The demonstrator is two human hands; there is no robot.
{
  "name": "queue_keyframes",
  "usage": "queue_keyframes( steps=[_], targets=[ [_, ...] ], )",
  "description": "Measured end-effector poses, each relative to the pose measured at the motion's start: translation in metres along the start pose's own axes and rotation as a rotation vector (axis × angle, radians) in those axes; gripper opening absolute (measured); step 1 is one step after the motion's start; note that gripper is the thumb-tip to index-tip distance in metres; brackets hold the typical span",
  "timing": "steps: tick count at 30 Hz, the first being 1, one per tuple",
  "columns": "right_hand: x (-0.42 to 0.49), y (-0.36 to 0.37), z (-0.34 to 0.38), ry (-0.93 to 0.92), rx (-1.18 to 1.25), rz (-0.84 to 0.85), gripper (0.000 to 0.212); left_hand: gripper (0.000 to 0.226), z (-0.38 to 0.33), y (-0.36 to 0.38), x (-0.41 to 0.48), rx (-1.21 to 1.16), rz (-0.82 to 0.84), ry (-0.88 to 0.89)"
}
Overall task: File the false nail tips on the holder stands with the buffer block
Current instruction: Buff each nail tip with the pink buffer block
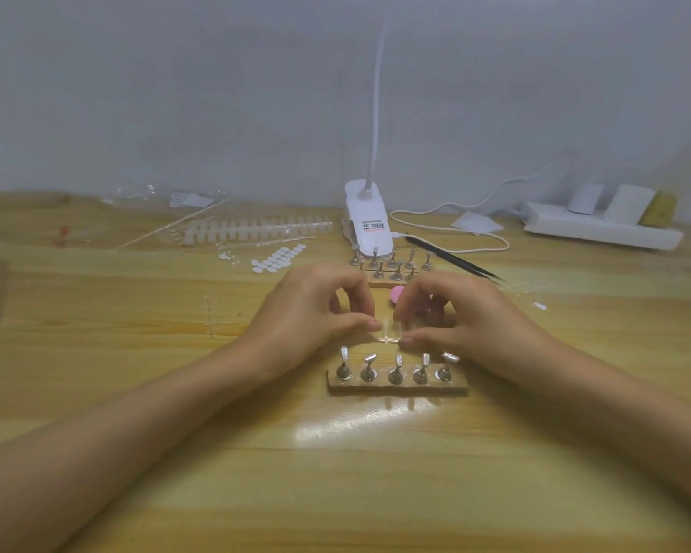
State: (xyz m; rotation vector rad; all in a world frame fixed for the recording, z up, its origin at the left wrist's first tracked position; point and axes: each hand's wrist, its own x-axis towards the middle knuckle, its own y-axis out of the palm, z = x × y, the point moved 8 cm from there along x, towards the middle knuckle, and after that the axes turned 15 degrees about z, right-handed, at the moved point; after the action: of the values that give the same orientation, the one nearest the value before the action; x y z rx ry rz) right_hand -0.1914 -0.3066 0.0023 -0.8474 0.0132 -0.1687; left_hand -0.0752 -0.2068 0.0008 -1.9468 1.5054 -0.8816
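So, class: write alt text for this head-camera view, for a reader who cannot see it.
The left hand and right hand pinch a small clear nail-tip strip between them above a wooden table. Nearer the camera sits a holder base with five metal stands; a pink buffer block lies behind the hands.

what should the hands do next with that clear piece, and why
Probably twist the clear strip apart: the left hand and right hand each pinch one end, just behind the near holder, while the pink buffer sits behind them.

Pink buffer block, white lamp, black tweezers.
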Motion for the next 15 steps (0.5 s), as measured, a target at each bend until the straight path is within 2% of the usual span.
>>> queue_keyframes(
  steps=[3, 8, 15],
  targets=[
    [0.0, 0.0, 0.001, -0.025, -0.01, -0.015, 0.03, 0.021, 0.012, -0.001, 0.004, -0.089, 0.019, -0.104],
    [-0.005, -0.004, 0.011, -0.149, -0.196, -0.082, 0.039, 0.018, 0.017, 0.002, 0.013, -0.15, 0.137, -0.193],
    [-0.003, -0.003, 0.01, -0.197, -0.228, -0.063, 0.024, 0.015, 0.027, -0.008, 0.015, -0.248, 0.045, -0.206]
  ],
)
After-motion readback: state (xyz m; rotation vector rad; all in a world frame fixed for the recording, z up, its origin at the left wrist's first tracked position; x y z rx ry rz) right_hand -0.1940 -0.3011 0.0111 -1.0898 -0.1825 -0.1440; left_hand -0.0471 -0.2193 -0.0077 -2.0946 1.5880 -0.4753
